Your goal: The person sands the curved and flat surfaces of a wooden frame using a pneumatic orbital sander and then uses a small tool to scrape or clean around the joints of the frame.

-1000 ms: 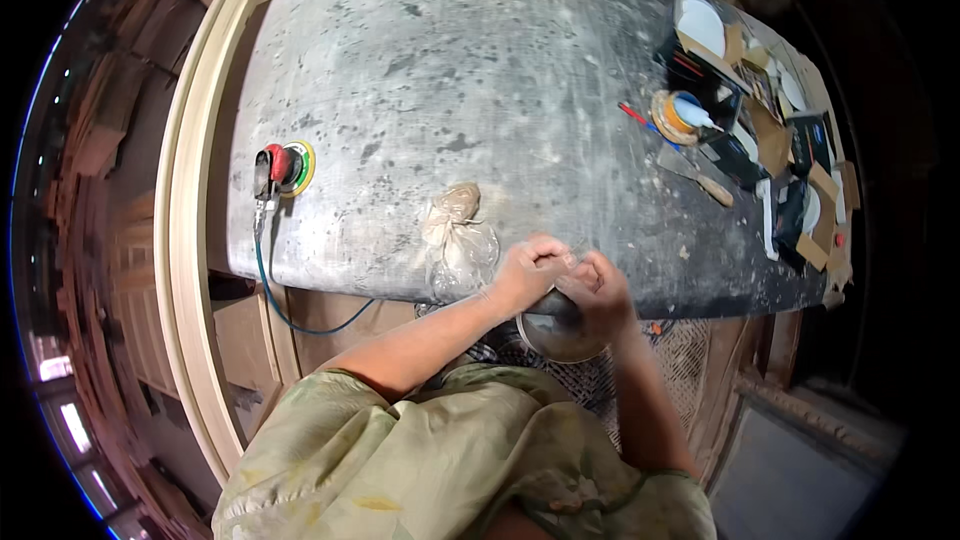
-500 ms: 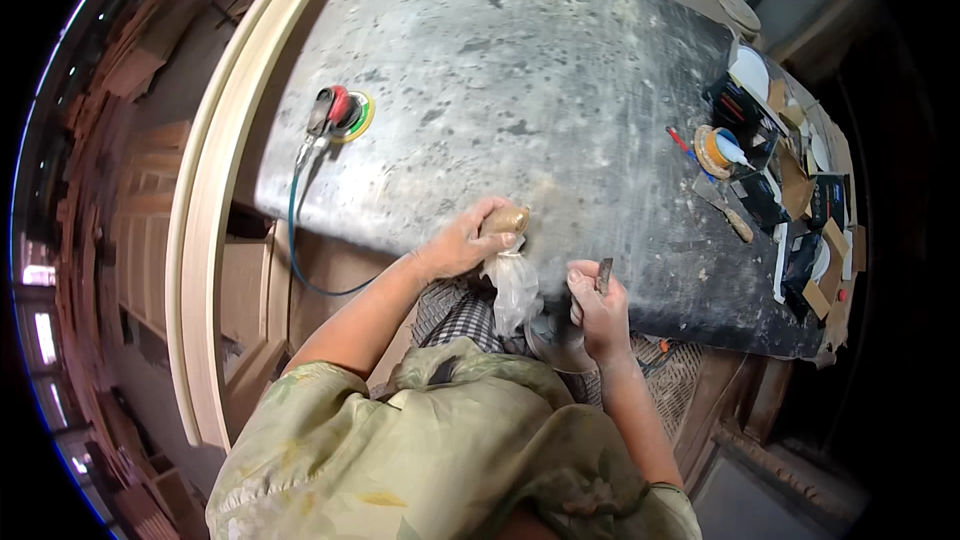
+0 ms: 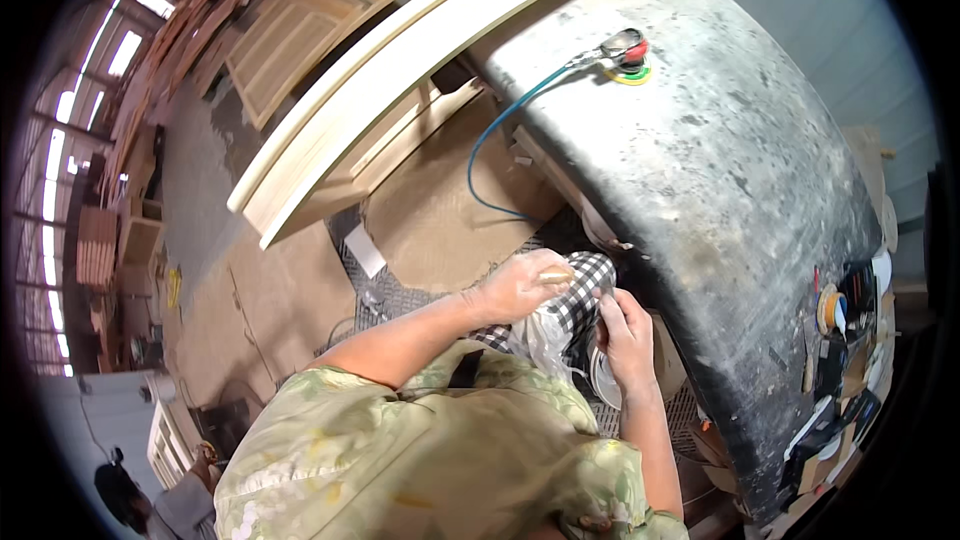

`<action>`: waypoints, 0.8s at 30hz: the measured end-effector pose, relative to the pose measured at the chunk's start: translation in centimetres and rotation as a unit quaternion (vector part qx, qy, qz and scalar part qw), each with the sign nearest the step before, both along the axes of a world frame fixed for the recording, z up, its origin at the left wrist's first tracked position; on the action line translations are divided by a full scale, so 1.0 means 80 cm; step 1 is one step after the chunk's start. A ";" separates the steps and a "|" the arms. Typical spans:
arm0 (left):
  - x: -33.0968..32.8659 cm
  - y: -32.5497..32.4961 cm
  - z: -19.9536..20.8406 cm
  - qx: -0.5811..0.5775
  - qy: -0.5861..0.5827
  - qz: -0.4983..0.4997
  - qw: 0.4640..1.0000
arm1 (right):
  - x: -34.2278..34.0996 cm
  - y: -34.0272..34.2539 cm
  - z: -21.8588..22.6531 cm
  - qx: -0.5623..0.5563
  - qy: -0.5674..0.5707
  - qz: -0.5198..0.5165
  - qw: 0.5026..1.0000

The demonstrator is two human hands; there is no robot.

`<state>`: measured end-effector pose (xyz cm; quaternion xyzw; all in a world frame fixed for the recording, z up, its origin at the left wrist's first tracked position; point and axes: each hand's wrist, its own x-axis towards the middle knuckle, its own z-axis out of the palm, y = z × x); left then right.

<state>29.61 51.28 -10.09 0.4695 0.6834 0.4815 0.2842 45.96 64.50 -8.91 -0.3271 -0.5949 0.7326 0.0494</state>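
Note:
My left hand (image 3: pixel 520 286) is closed around the tan, rounded upper part of a clear plastic bag (image 3: pixel 542 336). The rest of the bag hangs crumpled below, over black-and-white checked cloth (image 3: pixel 592 275) at my lap. Just to the right, my right hand (image 3: pixel 628 336) has its fingers curled together. A small dark flat piece, seen more plainly half a second ago, is gripped there; now the fingers mostly hide it. Both hands are off the near edge of the grey, stained worktable (image 3: pixel 720 150). Beneath my right hand is part of a pale round container (image 3: pixel 604 380).
A red-and-black sander (image 3: pixel 630 52) rests on the table, its blue hose (image 3: pixel 478 162) dropping off the edge. Long pale wooden frame (image 3: pixel 400 70) stands left. Boxes (image 3: pixel 830 365), a scraper (image 3: pixel 809 350) and an orange tape roll (image 3: pixel 829 308) lie right. Another person (image 3: pixel 135 505) is lower left.
My view has swung left, so the table now appears further right. Both hands have left the table's edge with the bag and come closer together over my lap.

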 end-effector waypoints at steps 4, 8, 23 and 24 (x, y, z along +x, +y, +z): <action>-0.023 -0.047 0.006 0.013 0.032 0.055 0.998 | -0.044 -0.024 0.018 0.050 -0.011 0.074 0.996; -0.047 -0.078 0.024 0.024 0.089 0.062 0.994 | -0.084 -0.048 0.033 0.108 0.016 0.111 0.988; -0.231 -0.220 0.040 0.130 0.157 -0.001 0.979 | -0.271 -0.172 0.072 0.226 -0.028 0.224 0.948; -0.238 -0.231 0.038 0.109 0.135 0.001 0.985 | -0.281 -0.181 0.070 0.224 -0.024 0.238 0.945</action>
